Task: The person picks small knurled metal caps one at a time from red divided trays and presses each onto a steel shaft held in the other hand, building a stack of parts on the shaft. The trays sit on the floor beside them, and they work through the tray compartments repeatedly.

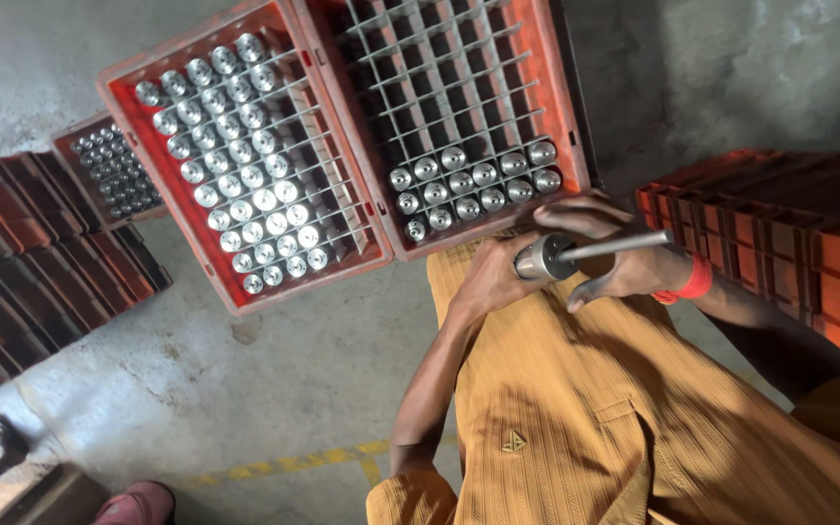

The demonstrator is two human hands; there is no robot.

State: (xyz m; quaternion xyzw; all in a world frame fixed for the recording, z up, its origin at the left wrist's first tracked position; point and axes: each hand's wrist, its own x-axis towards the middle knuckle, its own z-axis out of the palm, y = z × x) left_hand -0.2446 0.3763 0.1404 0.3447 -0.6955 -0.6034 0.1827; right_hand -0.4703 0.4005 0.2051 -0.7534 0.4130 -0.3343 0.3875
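Observation:
My left hand (494,275) grips a short shiny metal cylinder (540,259) in front of my chest. A thin metal rod (616,247) sticks out of the cylinder's end, and my right hand (607,255), with a red band at the wrist, holds that rod. Just beyond my hands is a red crate with a wire grid (561,117); its near rows hold several similar metal cylinders (469,183), the far cells are bare. To its left a second red crate (148,136) is filled with several cylinders (245,185).
A smaller crate of metal parts (114,170) sits farther left on the concrete floor (274,379). Stacks of red crates stand at the left (31,253) and right (780,224). A yellow floor line (323,457) and a red shoe (138,506) lie below.

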